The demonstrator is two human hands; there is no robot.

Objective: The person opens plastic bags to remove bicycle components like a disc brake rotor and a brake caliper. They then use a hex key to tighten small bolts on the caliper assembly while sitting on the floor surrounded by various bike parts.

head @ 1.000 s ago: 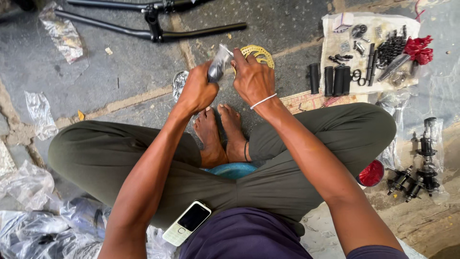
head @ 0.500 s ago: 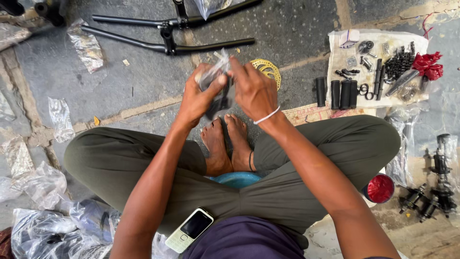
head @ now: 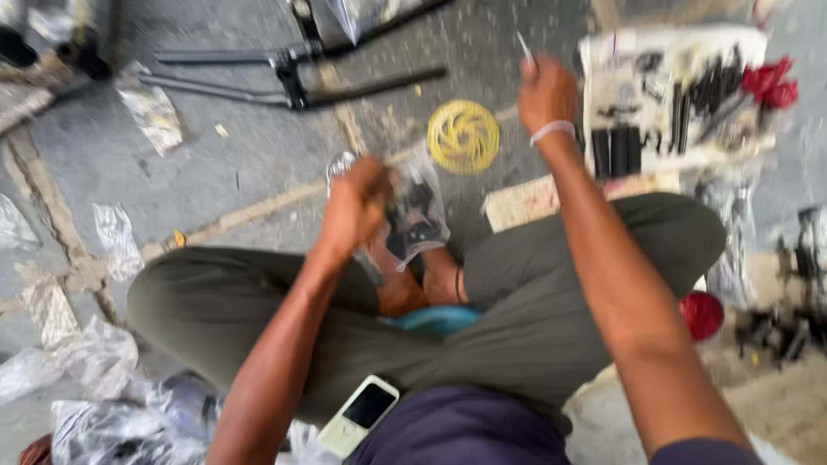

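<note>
Seated cross-legged on the stone floor (head: pixel 215 164), the person works near its far edge. The left hand (head: pixel 357 207) is clenched on a clear plastic bag of dark parts (head: pixel 418 220) above the feet; the right hand (head: pixel 544 90) pinches a thin metal piece (head: pixel 525 47) beside the parts sheet (head: pixel 672 159). The gripped bag could spill its parts onto the cluttered floor.

The single head-worn camera looked steeply down from close above the seated person's lap — framing both forearms, the crossed legs and the stone floor (head: pixel 215 164) ahead — with no second view to overlap.
</note>
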